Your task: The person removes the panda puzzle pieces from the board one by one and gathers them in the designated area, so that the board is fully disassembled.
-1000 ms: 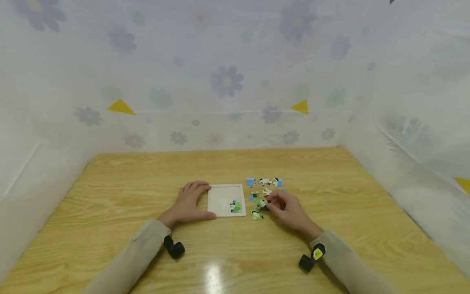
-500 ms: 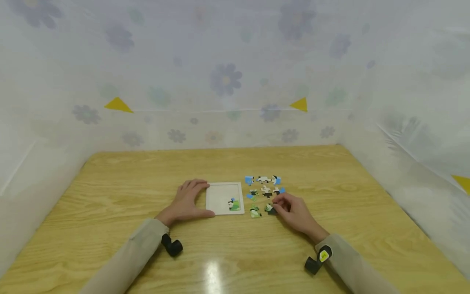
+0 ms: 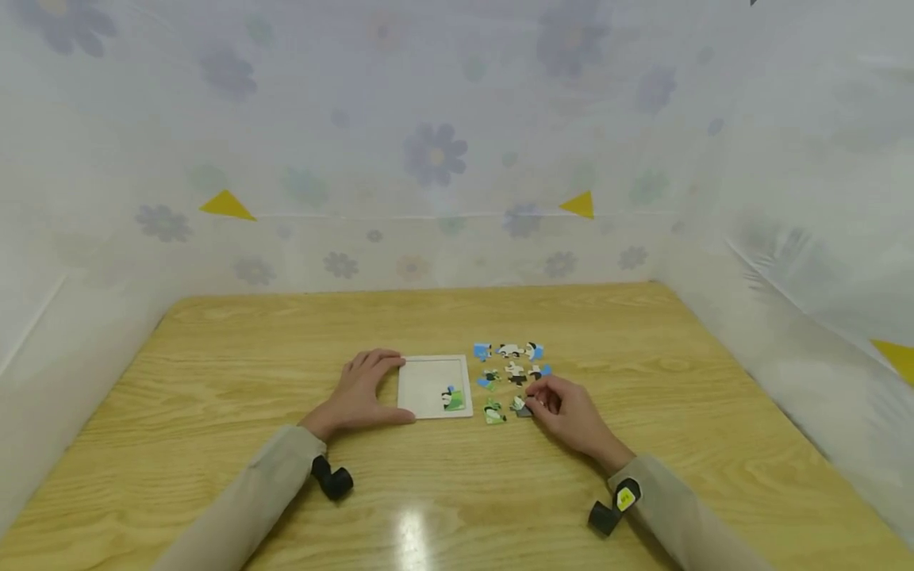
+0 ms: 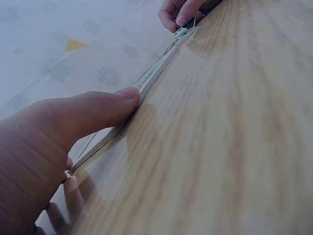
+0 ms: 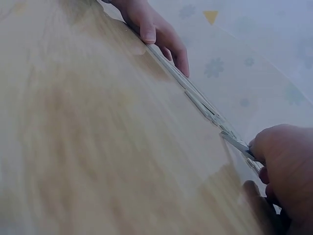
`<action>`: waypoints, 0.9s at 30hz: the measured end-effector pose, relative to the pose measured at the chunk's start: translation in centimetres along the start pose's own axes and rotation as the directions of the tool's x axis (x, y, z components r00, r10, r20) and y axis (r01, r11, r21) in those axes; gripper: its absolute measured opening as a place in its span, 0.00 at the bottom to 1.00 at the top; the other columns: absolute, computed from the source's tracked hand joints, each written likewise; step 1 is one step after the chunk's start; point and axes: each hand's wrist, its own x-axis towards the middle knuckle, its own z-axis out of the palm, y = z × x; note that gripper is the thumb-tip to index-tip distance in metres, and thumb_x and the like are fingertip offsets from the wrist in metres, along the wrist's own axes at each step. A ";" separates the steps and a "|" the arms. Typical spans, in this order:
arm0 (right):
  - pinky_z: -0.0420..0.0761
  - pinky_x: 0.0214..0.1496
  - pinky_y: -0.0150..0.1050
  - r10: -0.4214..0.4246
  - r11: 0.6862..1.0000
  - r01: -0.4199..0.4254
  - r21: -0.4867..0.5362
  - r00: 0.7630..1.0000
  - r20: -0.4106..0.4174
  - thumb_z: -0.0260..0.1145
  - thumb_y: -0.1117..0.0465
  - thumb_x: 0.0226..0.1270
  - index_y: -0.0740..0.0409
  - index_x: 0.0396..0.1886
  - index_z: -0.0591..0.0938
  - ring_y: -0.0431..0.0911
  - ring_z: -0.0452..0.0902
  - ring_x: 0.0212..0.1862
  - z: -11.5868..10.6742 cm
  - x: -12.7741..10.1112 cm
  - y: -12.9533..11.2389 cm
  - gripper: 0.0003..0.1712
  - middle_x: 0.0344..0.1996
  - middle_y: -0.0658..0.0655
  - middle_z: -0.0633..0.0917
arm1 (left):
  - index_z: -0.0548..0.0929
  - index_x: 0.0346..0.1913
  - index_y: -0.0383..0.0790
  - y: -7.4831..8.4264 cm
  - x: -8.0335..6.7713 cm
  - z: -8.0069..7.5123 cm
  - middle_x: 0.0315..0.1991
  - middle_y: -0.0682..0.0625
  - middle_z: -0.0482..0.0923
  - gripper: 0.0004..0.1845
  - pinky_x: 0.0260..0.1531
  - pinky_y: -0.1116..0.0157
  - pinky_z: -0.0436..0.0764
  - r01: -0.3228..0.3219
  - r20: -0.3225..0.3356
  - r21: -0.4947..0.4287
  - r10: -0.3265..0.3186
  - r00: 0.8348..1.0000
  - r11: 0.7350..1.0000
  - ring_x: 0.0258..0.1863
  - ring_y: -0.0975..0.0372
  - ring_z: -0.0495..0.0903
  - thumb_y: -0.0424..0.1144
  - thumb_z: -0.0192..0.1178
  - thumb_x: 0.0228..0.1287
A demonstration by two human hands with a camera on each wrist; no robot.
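In the head view, a white square puzzle tray [image 3: 424,388] lies on the table. One panda puzzle piece [image 3: 453,399] sits in its lower right corner. My left hand [image 3: 360,392] spans the tray's left side, thumb on the front edge and fingers at the far corner, holding it. To the right, my right hand [image 3: 570,412] pinches a green-and-black puzzle piece [image 3: 520,405] by its right side, between thumb and index finger. The right wrist view shows that piece [image 5: 237,144] slightly tilted, low over the tabletop.
Several loose pieces lie in rough rows right of the tray, among them a blue-edged piece [image 3: 482,350], a panda-face piece [image 3: 510,350] and a green piece [image 3: 493,411]. The wooden table [image 3: 400,500] meets a flowered sheet [image 3: 435,230] at the back.
My right hand has shifted right with the pinched piece, away from the green piece beside it, then stayed about there. The left hand keeps its place on the tray.
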 end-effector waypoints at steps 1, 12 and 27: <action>0.69 0.22 0.29 -0.006 1.000 0.006 -0.006 1.000 -0.002 0.70 0.66 0.60 0.54 0.35 0.83 0.32 0.65 0.20 0.0 -0.1 0.1 0.05 0.22 0.43 0.77 | 0.72 0.65 0.40 0.0 0.0 0.0 0.66 0.45 0.66 0.47 0.61 0.41 0.57 0.001 0.000 0.002 -0.001 1.000 1.000 0.64 0.48 0.62 0.62 0.72 0.43; 0.67 0.22 0.29 -0.056 0.998 0.055 -0.035 0.998 -0.012 0.72 0.68 0.57 0.52 0.31 0.81 0.31 0.62 0.21 0.2 -0.1 -0.3 0.09 0.23 0.43 0.75 | 0.72 0.65 0.38 -0.1 -0.1 0.0 0.66 0.44 0.66 0.47 0.61 0.40 0.57 -0.005 -0.006 -0.001 0.005 1.000 1.000 0.64 0.47 0.62 0.62 0.71 0.44; 0.64 0.23 0.26 -0.086 0.995 0.087 0.037 0.996 -0.036 0.70 0.70 0.57 0.54 0.32 0.80 0.33 0.61 0.21 0.3 0.4 -0.6 0.09 0.22 0.45 0.75 | 0.72 0.65 0.40 0.0 -0.1 0.0 0.66 0.44 0.65 0.47 0.62 0.40 0.56 0.005 0.004 0.002 -0.005 1.000 1.000 0.64 0.48 0.62 0.62 0.72 0.44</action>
